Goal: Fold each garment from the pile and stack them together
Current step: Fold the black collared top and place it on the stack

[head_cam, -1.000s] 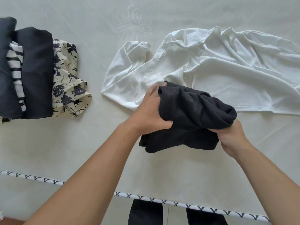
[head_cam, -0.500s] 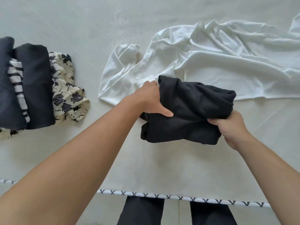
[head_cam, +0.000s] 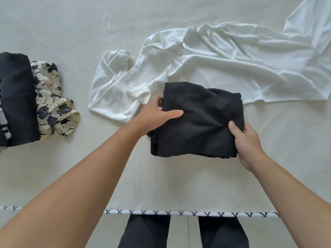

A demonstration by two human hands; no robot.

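A black garment (head_cam: 198,120) of a fine ribbed knit lay folded into a thick, nearly square bundle a little right of the middle of the frame, held between two hands. The left hand (head_cam: 155,113) gripped its left edge, with the thumb lying flat on the top layer and the fingers curled under the fold. The right hand (head_cam: 245,138) pinched the lower right corner, the thumb pressed on the top of the cloth and the other fingers hidden below it. The upper edge of the bundle overlapped the hem of a white garment (head_cam: 215,68), which was spread unfolded and much wrinkled across the upper right of the frame; its cloth looked thin and softly ribbed, and one sleeve was crumpled toward the left. At the left edge of the frame sat a stack of folded clothes (head_cam: 18,101): a smooth dark piece on top, a striped piece partly visible beside it, and under them a cream fabric with black floral print (head_cam: 53,104) that stuck out to the right with a ruffled edge. Everything rested on a pale cream surface (head_cam: 71,167) with a faint woven pattern, and its near edge had a white trim with black marks (head_cam: 179,213).
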